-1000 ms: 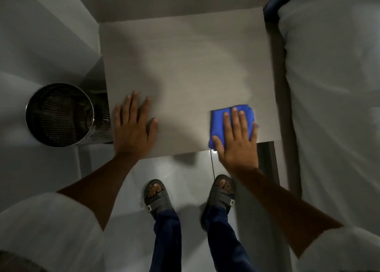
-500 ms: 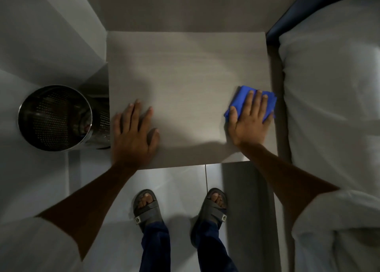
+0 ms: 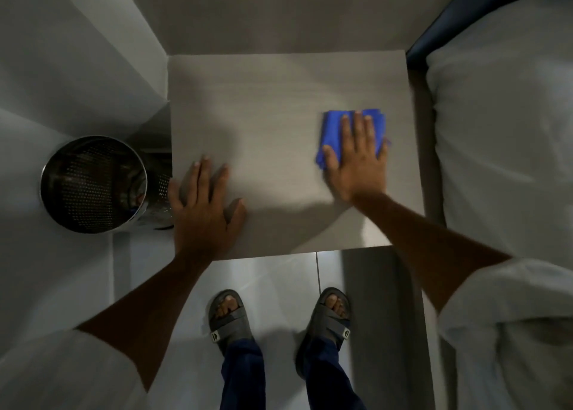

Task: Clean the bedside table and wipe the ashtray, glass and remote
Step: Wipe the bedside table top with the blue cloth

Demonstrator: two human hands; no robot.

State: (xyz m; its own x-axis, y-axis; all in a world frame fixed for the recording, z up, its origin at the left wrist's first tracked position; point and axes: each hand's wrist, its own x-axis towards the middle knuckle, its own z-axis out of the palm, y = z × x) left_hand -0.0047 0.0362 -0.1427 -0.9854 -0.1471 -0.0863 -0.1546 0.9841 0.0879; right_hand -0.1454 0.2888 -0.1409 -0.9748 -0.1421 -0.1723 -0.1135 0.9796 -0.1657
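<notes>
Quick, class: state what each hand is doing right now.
Left hand: open, flat on the bedside table.
Right hand: open, pressing the blue cloth.

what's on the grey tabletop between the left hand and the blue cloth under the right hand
Nothing: in the head view the grey tabletop is bare between the flat left hand and the folded blue cloth pressed under the right hand.

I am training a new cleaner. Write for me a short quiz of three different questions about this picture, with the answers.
1. True or false: the left hand holds the blue cloth.
2. Which stands left of the bedside table: A) a chair, B) a perforated metal bin, C) a lamp?
3. Fill in: the right hand presses the cloth flat on the ____.

Key: 1 false; 2 B; 3 table.
</notes>
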